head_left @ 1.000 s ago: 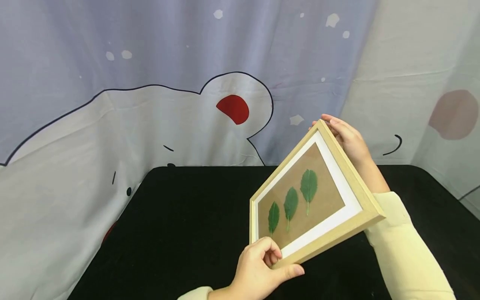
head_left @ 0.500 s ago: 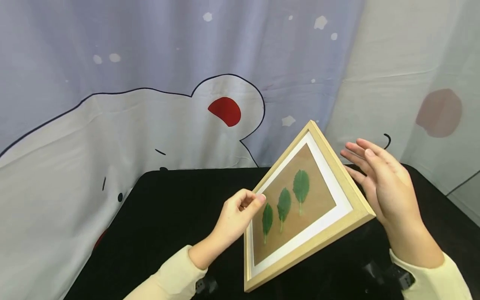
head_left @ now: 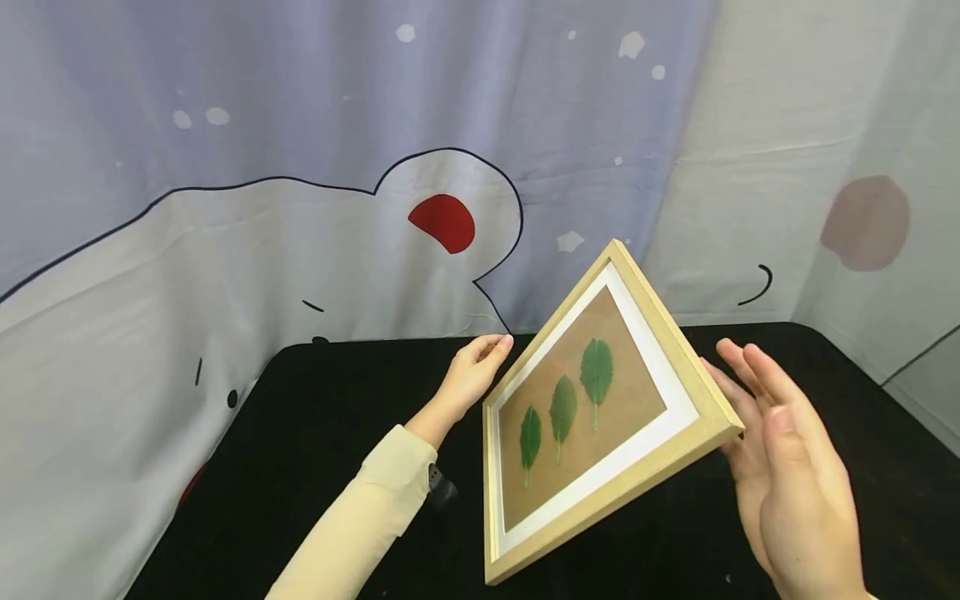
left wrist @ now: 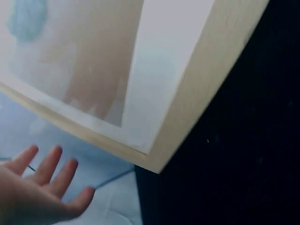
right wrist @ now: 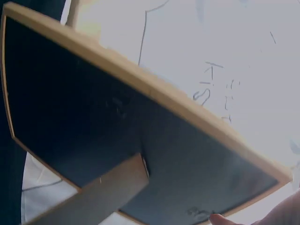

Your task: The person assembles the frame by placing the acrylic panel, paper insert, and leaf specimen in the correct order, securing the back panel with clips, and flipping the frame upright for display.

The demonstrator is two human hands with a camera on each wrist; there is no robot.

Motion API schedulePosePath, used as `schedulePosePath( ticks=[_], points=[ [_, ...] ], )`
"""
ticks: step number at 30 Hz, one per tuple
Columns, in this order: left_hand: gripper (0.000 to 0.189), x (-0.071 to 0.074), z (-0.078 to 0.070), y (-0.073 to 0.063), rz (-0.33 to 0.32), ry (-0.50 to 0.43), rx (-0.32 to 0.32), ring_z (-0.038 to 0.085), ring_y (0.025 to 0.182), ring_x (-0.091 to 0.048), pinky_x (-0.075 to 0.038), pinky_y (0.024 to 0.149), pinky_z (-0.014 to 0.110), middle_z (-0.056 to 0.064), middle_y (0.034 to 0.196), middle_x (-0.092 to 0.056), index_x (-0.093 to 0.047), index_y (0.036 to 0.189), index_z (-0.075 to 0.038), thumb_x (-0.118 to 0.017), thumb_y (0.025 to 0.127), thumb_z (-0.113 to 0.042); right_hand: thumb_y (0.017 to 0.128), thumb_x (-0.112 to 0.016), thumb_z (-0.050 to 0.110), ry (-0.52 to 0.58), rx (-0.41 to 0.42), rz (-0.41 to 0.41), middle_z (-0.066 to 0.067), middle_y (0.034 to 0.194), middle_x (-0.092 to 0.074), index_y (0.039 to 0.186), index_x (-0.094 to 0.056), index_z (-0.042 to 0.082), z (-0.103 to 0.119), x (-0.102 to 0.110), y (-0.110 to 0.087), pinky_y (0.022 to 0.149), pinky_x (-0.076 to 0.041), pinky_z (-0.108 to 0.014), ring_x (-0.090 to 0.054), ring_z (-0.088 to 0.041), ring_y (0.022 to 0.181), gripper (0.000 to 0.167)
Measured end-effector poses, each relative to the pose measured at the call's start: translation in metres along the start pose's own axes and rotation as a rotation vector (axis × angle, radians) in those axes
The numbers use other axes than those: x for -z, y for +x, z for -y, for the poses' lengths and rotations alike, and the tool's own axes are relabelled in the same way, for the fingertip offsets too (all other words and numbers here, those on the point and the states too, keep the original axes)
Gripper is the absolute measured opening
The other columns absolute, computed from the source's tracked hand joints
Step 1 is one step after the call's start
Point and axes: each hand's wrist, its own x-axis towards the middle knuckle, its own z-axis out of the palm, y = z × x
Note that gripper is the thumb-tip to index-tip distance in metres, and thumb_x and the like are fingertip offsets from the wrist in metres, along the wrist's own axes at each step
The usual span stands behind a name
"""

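A light wooden picture frame [head_left: 615, 490] with three green leaves [head_left: 564, 407] on a brown sheet and a white mat stands tilted, its front facing me. Beyond its upper left edge is my left hand [head_left: 470, 371], thumb near the fingertips in the head view; the left wrist view shows this hand [left wrist: 47, 187] with fingers spread, apart from the frame. My right hand [head_left: 795, 467] is at the right corner, fingers extended and overlapping the edge. In the right wrist view the dark back panel [right wrist: 93, 117] shows, with a support leg [right wrist: 108, 192] sticking out.
A black-covered table [head_left: 360, 467] lies beneath the frame. Behind it hangs a printed curtain [head_left: 300, 250] in pale purple and white, bordering the table's far edge. A thin dark cord [head_left: 922, 354] slants at the far right.
My left hand has left the frame's lower corner and moved up beyond its left edge. My right hand has come down from the upper edge to the right corner. The frame stays almost still.
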Motion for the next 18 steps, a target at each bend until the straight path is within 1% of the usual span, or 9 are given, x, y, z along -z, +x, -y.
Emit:
schedulePosePath(
  ticks=[1, 2, 5, 8, 12, 13, 16, 18],
  points=[
    [0.050, 0.000, 0.002, 0.003, 0.029, -0.009, 0.016, 0.028, 0.116, -0.057, -0.045, 0.098, 0.044, 0.011, 0.122, -0.063, -0.058, 0.130, -0.006, -0.050, 0.099, -0.044, 0.105, -0.019, 0.002, 0.022, 0.023, 0.028, -0.028, 0.154, -0.017, 0.149, -0.014, -0.010, -0.001, 0.000, -0.003, 0.106, -0.038, -0.030, -0.031, -0.032, 0.140, 0.046],
    [0.051, -0.001, 0.005, 0.007, 0.059, -0.017, 0.028, 0.029, 0.118, -0.056, -0.044, 0.099, 0.044, 0.012, 0.124, -0.063, -0.057, 0.131, -0.006, -0.048, 0.099, -0.045, 0.104, -0.019, 0.000, 0.012, 0.031, 0.042, -0.028, 0.154, -0.017, 0.149, -0.014, -0.010, -0.002, -0.001, -0.005, 0.106, -0.038, -0.029, -0.030, -0.032, 0.140, 0.046],
    [0.053, -0.002, 0.012, 0.014, 0.148, -0.028, 0.054, 0.029, 0.119, -0.055, -0.041, 0.102, 0.046, 0.012, 0.126, -0.062, -0.057, 0.133, -0.006, -0.043, 0.101, -0.047, 0.103, -0.018, -0.005, -0.063, 0.024, 0.045, -0.026, 0.155, -0.020, 0.148, -0.016, -0.011, 0.001, -0.010, -0.008, 0.105, -0.038, -0.026, -0.030, -0.028, 0.140, 0.046],
    [0.053, -0.003, 0.015, 0.018, 0.206, -0.018, 0.070, 0.026, 0.119, -0.054, -0.041, 0.102, 0.045, 0.010, 0.128, -0.060, -0.058, 0.132, -0.009, -0.041, 0.101, -0.048, 0.101, -0.019, -0.009, -0.130, 0.013, 0.033, -0.022, 0.154, -0.025, 0.147, -0.019, -0.012, 0.007, -0.021, -0.007, 0.105, -0.038, -0.023, -0.032, -0.024, 0.140, 0.046],
    [0.051, -0.005, 0.016, 0.020, 0.239, -0.007, 0.097, 0.021, 0.113, -0.057, -0.043, 0.100, 0.042, 0.006, 0.126, -0.062, -0.061, 0.130, -0.012, -0.044, 0.100, -0.049, 0.100, -0.026, -0.012, -0.151, 0.012, -0.001, -0.019, 0.152, -0.032, 0.145, -0.025, -0.014, 0.011, -0.030, -0.006, 0.099, -0.042, -0.023, -0.042, -0.019, 0.134, 0.045],
    [0.050, -0.006, 0.016, 0.020, 0.241, -0.006, 0.100, 0.020, 0.109, -0.058, -0.044, 0.098, 0.041, 0.006, 0.123, -0.063, -0.062, 0.129, -0.012, -0.045, 0.099, -0.049, 0.099, -0.028, -0.012, -0.161, 0.009, -0.012, -0.019, 0.152, -0.033, 0.144, -0.026, -0.014, 0.012, -0.032, -0.006, 0.098, -0.043, -0.023, -0.045, -0.019, 0.132, 0.045],
    [0.048, -0.008, 0.015, 0.020, 0.246, -0.016, 0.101, 0.017, 0.099, -0.059, -0.047, 0.093, 0.039, 0.005, 0.114, -0.065, -0.065, 0.124, -0.011, -0.047, 0.099, -0.048, 0.098, -0.034, -0.013, -0.242, -0.029, -0.074, -0.019, 0.150, -0.037, 0.144, -0.031, -0.012, 0.016, -0.038, -0.005, 0.094, -0.046, -0.022, -0.050, -0.018, 0.127, 0.046],
    [0.045, -0.009, 0.014, 0.020, 0.244, -0.030, 0.098, 0.015, 0.091, -0.060, -0.049, 0.087, 0.036, 0.004, 0.104, -0.067, -0.068, 0.116, -0.009, -0.049, 0.099, -0.046, 0.097, -0.037, -0.015, -0.252, -0.037, -0.104, -0.020, 0.148, -0.039, 0.143, -0.033, -0.012, 0.016, -0.039, -0.005, 0.092, -0.048, -0.023, -0.052, -0.019, 0.124, 0.046]
  ],
)
